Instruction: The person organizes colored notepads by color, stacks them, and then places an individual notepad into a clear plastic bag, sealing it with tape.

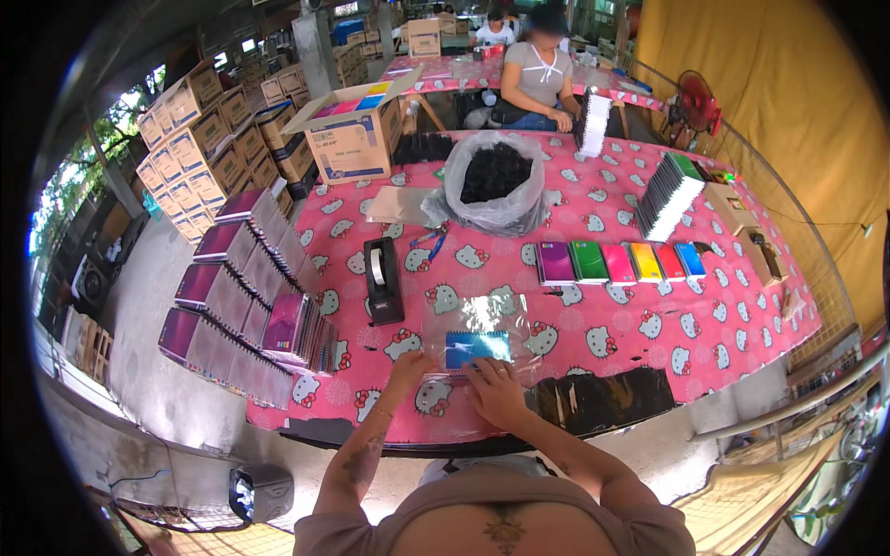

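Observation:
A small blue spiral notebook (477, 347) lies on a clear plastic sheet (519, 326) in front of me, its coil edge toward me. My left hand (413, 370) is at the sheet's near left part, fingers closed on the plastic beside the notebook. With fingers extended, my right hand (496, 393) rests over the notebook's near right edge and presses on it. A black tape dispenser (383, 283) with a roll of clear tape stands beyond my left hand. To the right, a row of notebooks in several colours (616, 265) lies on the table.
Tall stacks of purple spiral notebooks (222, 296) line the left of the pink patterned table (584, 320). Farther back are a plastic bag of black pieces (496, 176), an open carton (352, 144) and upright notebook stacks (669, 196). Another person (542, 74) sits across the table.

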A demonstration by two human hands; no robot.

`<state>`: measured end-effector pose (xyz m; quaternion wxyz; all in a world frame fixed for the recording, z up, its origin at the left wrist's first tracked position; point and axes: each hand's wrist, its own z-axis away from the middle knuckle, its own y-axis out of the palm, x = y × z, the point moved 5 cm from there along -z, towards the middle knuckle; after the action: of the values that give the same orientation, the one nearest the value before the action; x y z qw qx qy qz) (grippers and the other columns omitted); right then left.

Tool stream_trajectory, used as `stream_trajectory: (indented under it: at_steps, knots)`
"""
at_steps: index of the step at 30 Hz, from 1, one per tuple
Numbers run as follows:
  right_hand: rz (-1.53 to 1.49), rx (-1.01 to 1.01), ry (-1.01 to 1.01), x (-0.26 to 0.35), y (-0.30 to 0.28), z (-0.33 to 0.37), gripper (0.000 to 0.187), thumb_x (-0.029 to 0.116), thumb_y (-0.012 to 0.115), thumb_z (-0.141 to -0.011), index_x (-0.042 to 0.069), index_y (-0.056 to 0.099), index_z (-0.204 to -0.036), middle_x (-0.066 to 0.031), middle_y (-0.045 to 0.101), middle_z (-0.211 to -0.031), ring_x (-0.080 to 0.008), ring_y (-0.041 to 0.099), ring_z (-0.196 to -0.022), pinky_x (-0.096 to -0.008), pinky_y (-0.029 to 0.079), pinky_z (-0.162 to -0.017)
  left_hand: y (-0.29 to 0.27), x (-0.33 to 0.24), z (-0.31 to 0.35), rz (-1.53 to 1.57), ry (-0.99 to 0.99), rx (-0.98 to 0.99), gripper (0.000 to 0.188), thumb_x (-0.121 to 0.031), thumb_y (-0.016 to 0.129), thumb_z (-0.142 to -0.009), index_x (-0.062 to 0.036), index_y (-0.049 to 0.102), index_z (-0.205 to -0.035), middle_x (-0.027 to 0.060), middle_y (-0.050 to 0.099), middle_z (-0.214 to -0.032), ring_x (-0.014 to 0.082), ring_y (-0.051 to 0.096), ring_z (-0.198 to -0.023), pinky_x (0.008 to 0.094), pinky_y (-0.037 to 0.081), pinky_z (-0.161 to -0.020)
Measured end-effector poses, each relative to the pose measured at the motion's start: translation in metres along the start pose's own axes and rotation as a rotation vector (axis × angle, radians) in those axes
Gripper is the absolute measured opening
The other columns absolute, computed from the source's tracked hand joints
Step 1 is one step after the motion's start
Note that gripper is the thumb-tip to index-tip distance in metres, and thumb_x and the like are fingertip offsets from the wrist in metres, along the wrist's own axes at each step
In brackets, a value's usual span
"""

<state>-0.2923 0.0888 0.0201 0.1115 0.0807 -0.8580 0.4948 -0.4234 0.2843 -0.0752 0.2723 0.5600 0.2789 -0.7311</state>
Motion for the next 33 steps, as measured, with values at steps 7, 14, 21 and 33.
stream_trajectory:
  at_steps: [7,14,21,33]
  knots:
    - [0.053,0.111,0.077,-0.007,0.009,-0.001,0.057,0.029,0.068,-0.085,0.010,0.053,-0.137,-0.0102,0.053,-0.136,-0.0299,0.050,-0.125,-0.0505,0.038,-0.105,0.040,-0.124,-0.052,-0.485,0.651,-0.239,0.020,-0.021,0.066,-0.088,-0.0021,0.073,-0.091,0.0182,0.069,-0.088,0.0329,0.069,-0.086,0.0375,0.054,-0.076]
    - [0.029,0.117,0.069,0.005,0.009,-0.009,0.053,0.023,0.066,-0.085,0.011,0.055,-0.135,-0.0098,0.053,-0.136,-0.0291,0.050,-0.125,-0.0495,0.038,-0.105,0.073,-0.080,-0.159,-1.118,0.879,0.033,0.019,-0.018,0.066,-0.082,0.0013,0.068,-0.082,0.0212,0.066,-0.092,0.0381,0.065,-0.088,0.0464,0.053,-0.081]
    - [0.026,0.117,0.077,-0.003,0.009,-0.003,0.055,0.021,0.065,-0.086,0.012,0.053,-0.139,-0.0099,0.051,-0.139,-0.0298,0.049,-0.127,-0.0497,0.038,-0.106,0.092,-0.101,-0.147,-1.127,0.896,0.109,0.019,-0.013,0.066,-0.079,-0.0021,0.064,-0.094,0.0191,0.066,-0.097,0.0368,0.064,-0.093,0.0470,0.053,-0.080]
    - [0.051,0.183,0.051,-0.004,0.012,0.002,0.061,0.023,0.065,-0.086,0.013,0.048,-0.143,-0.0105,0.046,-0.144,-0.0303,0.046,-0.130,-0.0511,0.038,-0.105,0.085,-0.114,-0.124,-1.228,0.823,0.099,0.024,-0.016,0.064,-0.081,-0.0050,0.062,-0.102,0.0148,0.070,-0.082,0.0368,0.068,-0.078,0.0518,0.046,-0.083]
